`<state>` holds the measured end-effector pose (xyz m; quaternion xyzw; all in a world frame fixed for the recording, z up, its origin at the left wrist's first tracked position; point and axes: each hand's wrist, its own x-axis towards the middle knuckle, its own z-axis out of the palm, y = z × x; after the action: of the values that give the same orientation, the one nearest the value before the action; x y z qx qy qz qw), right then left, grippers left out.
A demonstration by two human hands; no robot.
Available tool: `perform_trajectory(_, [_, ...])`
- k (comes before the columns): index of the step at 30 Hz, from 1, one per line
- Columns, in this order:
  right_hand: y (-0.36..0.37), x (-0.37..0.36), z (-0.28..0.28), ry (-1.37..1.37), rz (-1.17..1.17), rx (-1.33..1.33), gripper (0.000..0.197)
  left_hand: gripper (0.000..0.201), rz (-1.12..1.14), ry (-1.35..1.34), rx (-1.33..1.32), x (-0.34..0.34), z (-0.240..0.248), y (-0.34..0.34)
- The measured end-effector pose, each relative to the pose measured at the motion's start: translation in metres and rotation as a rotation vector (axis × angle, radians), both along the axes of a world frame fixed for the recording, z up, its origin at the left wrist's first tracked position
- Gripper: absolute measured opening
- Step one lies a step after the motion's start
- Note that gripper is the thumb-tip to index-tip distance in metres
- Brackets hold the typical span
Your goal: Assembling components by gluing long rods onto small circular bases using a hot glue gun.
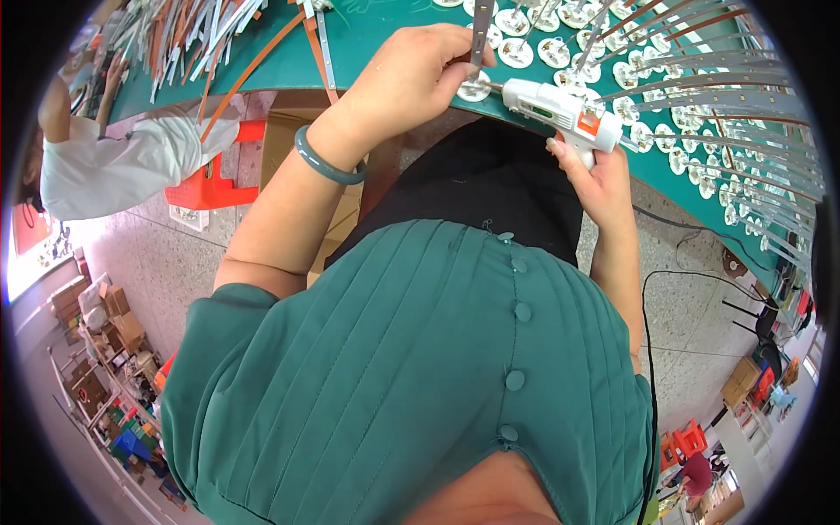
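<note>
Near the table's front edge, my left hand (418, 74) pinches the lower end of an upright grey LED strip (480, 33). The strip's foot meets a small white round base (473, 90) lying on the green table (372, 48); whether it is fixed there I cannot tell. My right hand (602, 185) grips the handle of a white glue gun (560, 108) with an orange patch. The gun points left, its nozzle right beside the strip's foot and the base. My left fingertips partly hide where strip and base meet.
Many white round bases (516, 52) fill the table's right side, many with upright strips (744, 109). Loose strips (206, 39) are piled at the far left. A person in a white shirt (122, 171) sits left beside a red stool (214, 188). A black cable (646, 350) hangs at right.
</note>
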<state>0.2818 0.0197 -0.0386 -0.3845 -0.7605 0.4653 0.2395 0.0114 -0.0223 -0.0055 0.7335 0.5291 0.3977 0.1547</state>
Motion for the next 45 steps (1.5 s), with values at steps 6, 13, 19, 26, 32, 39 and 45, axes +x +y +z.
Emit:
perform_trajectory(6, [0.004,0.014,0.000,0.191,0.062,-0.242,0.026,0.009,-0.113,-0.152,-0.180,0.000,0.011,-0.002])
perform_trajectory(13, [0.005,0.009,-0.001,0.194,0.031,-0.232,0.026,0.011,-0.121,-0.003,0.028,0.002,0.002,0.004])
perform_trajectory(19, [0.006,0.006,0.002,0.092,0.028,-0.150,0.024,0.016,-0.054,0.006,-0.082,0.007,0.008,0.008])
perform_trajectory(26, [0.005,0.002,0.002,0.036,0.016,-0.046,0.024,0.019,-0.023,0.102,-0.038,0.018,0.011,0.006])
perform_trajectory(32, [0.004,0.000,0.003,0.053,0.013,-0.040,0.023,0.020,-0.043,0.111,-0.048,0.016,0.010,0.008])
perform_trajectory(39, [0.005,0.000,0.004,0.059,-0.005,-0.062,0.023,0.017,-0.031,0.086,-0.054,0.018,0.009,0.007])
perform_trajectory(45, [0.009,0.001,0.006,0.035,-0.035,-0.192,0.022,0.016,-0.015,0.083,-0.054,0.020,0.011,0.006])
